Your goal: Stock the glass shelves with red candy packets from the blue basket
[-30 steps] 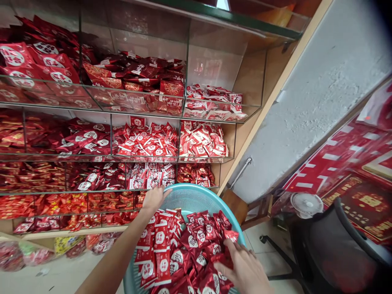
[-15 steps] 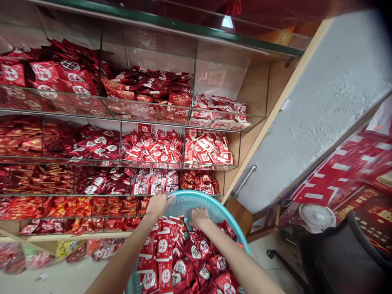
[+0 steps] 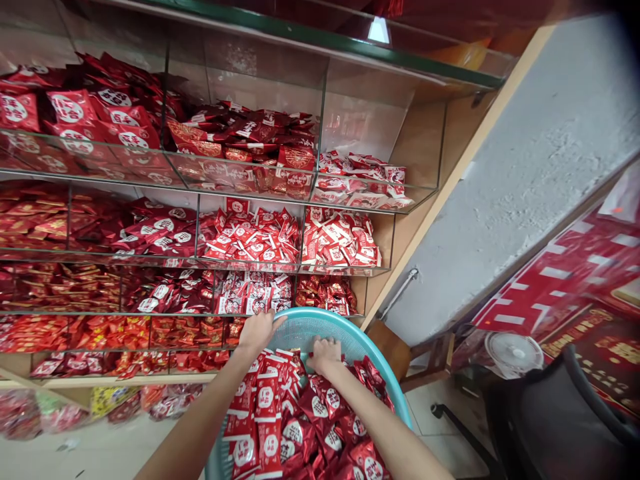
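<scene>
A turquoise plastic basket (image 3: 367,340) with a mesh side holds many red packets (image 3: 266,393) with white printed labels. My left hand (image 3: 259,333) is closed over the basket's far-left rim, thumb laid along the edge. Inside the basket, near its far wall, my right hand (image 3: 325,353) bends its fingers down among the packets. Its fingertips are hidden, so what they hold cannot be seen. Dark red packets (image 3: 320,407) lie under and around my right forearm.
Glass-fronted shelves (image 3: 250,267) with compartments of red packets rise beyond the basket. To the right are a small wooden stool (image 3: 390,350), a black chair (image 3: 565,413) and a grey wall (image 3: 545,147). Plastic bags (image 3: 113,403) lie under the lowest shelf.
The camera view has shifted very slightly. My left hand stays on the rim, and my right hand stays at nearly the same spot in the basket.
</scene>
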Available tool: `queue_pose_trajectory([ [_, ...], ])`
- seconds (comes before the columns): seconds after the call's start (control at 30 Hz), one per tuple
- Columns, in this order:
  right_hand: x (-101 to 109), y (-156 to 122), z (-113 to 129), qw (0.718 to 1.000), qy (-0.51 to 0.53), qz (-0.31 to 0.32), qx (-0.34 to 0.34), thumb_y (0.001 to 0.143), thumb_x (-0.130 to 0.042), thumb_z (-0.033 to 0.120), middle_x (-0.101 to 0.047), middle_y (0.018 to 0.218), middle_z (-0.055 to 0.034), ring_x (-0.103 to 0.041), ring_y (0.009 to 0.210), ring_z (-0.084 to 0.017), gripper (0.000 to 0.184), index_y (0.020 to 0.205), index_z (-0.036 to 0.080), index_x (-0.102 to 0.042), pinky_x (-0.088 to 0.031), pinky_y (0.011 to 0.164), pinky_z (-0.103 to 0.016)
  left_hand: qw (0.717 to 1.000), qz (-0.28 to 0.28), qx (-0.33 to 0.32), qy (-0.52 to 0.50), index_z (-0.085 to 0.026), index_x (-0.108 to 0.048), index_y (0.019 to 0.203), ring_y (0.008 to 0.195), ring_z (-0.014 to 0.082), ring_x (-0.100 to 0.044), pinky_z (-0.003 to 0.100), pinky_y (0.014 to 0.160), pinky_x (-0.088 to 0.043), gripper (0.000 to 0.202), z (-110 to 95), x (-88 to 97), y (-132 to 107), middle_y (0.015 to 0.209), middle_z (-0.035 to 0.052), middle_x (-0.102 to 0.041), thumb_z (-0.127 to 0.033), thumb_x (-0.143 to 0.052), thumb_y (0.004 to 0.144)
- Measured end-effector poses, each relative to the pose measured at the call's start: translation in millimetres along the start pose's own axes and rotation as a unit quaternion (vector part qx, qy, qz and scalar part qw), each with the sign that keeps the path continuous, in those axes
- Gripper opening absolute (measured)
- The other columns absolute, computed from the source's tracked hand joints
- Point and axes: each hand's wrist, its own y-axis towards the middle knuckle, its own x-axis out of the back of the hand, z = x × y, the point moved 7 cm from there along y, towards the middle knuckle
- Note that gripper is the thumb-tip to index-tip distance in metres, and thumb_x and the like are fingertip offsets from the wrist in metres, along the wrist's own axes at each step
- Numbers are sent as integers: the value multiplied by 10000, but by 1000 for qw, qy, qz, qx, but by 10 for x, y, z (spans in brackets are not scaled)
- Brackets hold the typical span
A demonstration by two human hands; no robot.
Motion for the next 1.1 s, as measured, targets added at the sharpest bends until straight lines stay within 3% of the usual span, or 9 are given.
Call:
queue_pose_trajectory([
  [0.2,533,-184,-148,986,136,-101,14,709,-482,393,-635,897,-97,-523,955,-256,351,978,167,-485,-340,735,-325,1000,-5,0,9,-123,-548,993,773,251,-617,321,639,-442,691,-11,18,-3,800,146,-638,-600,-86,803],
  [0.37,1018,-785,-455,980,128,-136,64,712,-467,425,-621,762,-40,-549,805,-215,283,891,205,-465,-319,637,-278,1000,8,9,1,-127,-546,1015,820,255,-612,330,687,-436,672,-12,19,-12,825,159,-642,-610,-133,797],
  [0.43,1042,-1095,-586,987,87,-106,88,703,-483,425,-614,720,-31,-551,795,-220,252,846,218,-469,-314,634,-283,1000,8,7,0,-132,-547,1017,826,258,-612,330,691,-437,662,-15,21,-14,829,158,-644,-611,-145,797],
  [0.53,860,-1465,-787,996,32,-12,83,670,-536,407,-614,700,-40,-568,768,-235,252,840,227,-491,-313,611,-287,1000,8,11,1,-130,-553,1010,826,258,-613,319,688,-438,659,-11,21,-17,847,153,-644,-609,-152,800],
  [0.63,671,-1603,-893,996,14,44,77,637,-587,419,-625,737,-50,-583,767,-245,295,854,234,-513,-316,590,-285,1000,9,11,-1,-128,-551,1007,827,259,-612,325,694,-436,659,-11,14,-17,845,155,-642,-607,-148,801],
  [0.73,686,-1443,-882,995,44,12,84,687,-516,534,-626,763,-46,-586,767,-230,337,847,238,-519,-309,566,-272,1000,6,10,-1,-128,-553,999,815,258,-614,322,685,-436,654,-7,4,-15,830,151,-642,-605,-152,801],
  [0.83,842,-1053,-862,993,66,-64,73,756,-426,544,-623,808,-45,-580,785,-214,345,878,237,-522,-307,581,-261,1000,-1,4,1,-134,-552,988,795,256,-617,329,671,-440,643,-5,-2,-13,812,145,-645,-604,-154,801],
  [1.0,987,-287,-933,985,97,-142,28,816,-420,319,-619,862,-58,-563,836,-184,201,948,206,-519,-313,621,-234,1000,3,7,-3,-136,-544,1014,801,247,-616,340,680,-442,655,6,-3,-12,819,153,-641,-610,-146,798],
  [1.1,1009,29,-905,976,118,-176,57,812,-404,198,-610,887,-57,-544,844,-158,181,951,193,-519,-320,651,-221,1000,1,7,2,-133,-554,987,780,251,-619,339,661,-448,662,8,3,-11,802,146,-642,-611,-137,797],
])
